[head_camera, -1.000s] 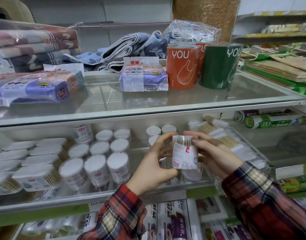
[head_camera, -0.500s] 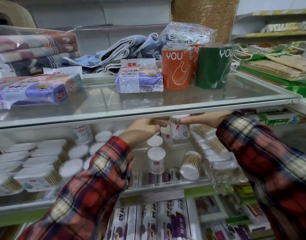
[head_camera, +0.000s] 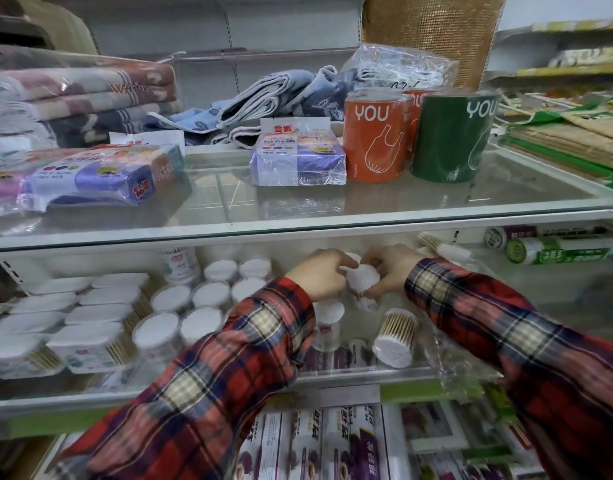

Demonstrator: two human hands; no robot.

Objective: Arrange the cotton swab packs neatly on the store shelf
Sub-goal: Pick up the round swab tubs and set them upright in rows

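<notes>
Glass shelf (head_camera: 298,216) above both grips (head_camera: 324,277) (head_camera: 390,271) pinching swab cylinder (head_camera: 362,280), toppled cylinder (head_camera: 395,337) beside.

Both arms wear long red plaid sleeves (head_camera: 208,386) crossed with navy and cream bands; the hands (head_camera: 320,273) are bare.

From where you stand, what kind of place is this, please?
Most likely a small shop selling household goods. Glass shelves carry many identical items: round cotton swab packs in rows, rolls of bags printed "YOU", and folded towels wrapped in plastic. A green strip runs along the shelf edges.
</notes>
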